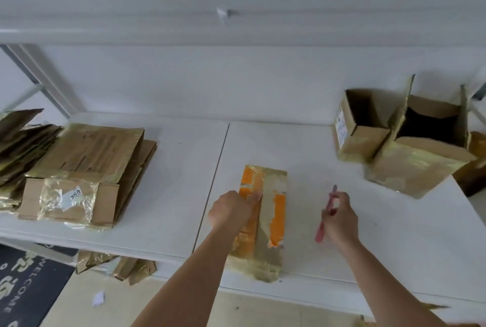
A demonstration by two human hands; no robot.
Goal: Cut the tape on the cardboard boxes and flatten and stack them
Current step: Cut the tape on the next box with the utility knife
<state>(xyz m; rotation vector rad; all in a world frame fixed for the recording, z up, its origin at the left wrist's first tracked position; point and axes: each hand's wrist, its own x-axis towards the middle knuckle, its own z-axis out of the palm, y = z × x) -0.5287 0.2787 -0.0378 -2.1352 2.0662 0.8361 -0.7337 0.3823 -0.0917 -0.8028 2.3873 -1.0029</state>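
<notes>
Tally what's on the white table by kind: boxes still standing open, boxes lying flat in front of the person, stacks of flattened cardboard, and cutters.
Open upright cardboard boxes: 2, the smaller box and the larger box
Orange-labelled taped box lying flat: 1
Stacks of flattened cardboard: 2, the near stack and the far-left stack
Pink cutter: 1
Total: 6

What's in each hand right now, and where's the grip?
Right hand grips the pink cutter around its middle. Left hand holds nothing; it presses on the orange box.
</notes>
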